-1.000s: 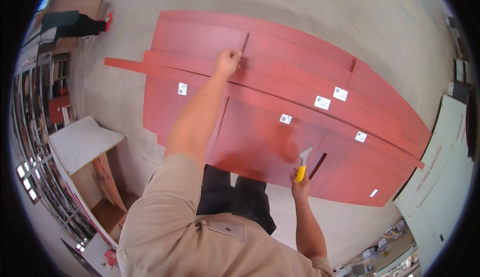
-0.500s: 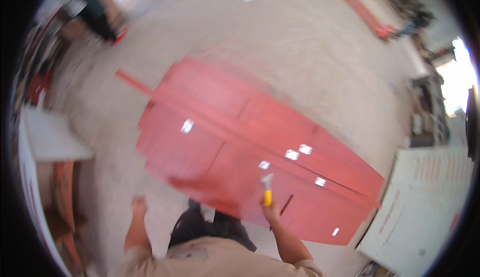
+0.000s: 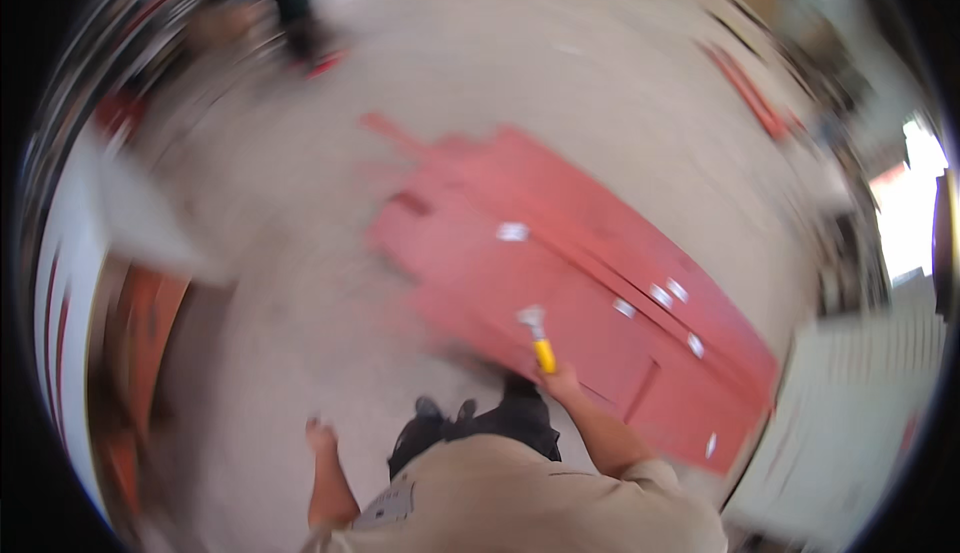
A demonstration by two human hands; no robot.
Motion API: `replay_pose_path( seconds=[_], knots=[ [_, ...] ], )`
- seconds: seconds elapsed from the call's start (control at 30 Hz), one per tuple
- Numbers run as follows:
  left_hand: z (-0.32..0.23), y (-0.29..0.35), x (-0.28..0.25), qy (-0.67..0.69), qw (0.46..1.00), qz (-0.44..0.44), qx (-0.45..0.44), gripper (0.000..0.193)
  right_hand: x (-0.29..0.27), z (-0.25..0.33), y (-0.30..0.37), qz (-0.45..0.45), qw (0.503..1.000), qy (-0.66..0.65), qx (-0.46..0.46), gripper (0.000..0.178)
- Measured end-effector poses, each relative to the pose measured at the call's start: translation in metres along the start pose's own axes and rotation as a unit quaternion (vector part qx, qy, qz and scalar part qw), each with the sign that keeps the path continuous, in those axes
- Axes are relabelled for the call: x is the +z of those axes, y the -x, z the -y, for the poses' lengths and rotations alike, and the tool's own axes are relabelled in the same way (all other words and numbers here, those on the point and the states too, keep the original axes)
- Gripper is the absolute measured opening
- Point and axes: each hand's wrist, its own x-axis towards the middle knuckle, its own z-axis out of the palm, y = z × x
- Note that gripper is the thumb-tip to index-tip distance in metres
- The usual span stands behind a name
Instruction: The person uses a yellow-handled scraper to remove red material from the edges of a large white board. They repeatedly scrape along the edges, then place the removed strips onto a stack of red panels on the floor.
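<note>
My right hand [image 3: 560,381] is closed round the yellow handle of a short hand tool [image 3: 543,353]. Its silver metal head points away from me, but blur hides its exact kind. Beneath the tool lies a large red panel assembly [image 3: 580,243], low on the floor, with several small white labels and long strips along its length. My left hand [image 3: 321,435] hangs over the floor at my left side, apart from the panels. Motion smears its fingers, and I see nothing in it.
A white metal cabinet or panel [image 3: 835,423] stands at the right. On the left are a white sheet-metal piece [image 3: 150,213] and an orange-red upright [image 3: 155,333]. A person [image 3: 292,13] stands at the far left. Red bars [image 3: 745,88] lie far right on the concrete floor [image 3: 260,333].
My view has swung left, so the red panels sit further right in the picture. My feet now show on bare floor left of them. The tool stays in my right hand.
</note>
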Motion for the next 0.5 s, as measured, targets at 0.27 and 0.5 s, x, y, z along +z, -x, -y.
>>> replay_pose_path(
  seconds=[0.27, 0.5],
  knots=[
    [-0.007, 0.043, -0.068, 0.343, 0.938, -0.034, -0.034, 0.024, 0.058, 0.206, -0.024, 0.158, 0.937, 0.099, -0.294, 0.024],
    [0.194, 0.088, -0.027, 0.285, 0.900, -0.144, -0.298, 0.015, 0.213, 0.417, -0.056, 0.302, 0.867, 0.117, -0.378, 0.014]
  ],
)
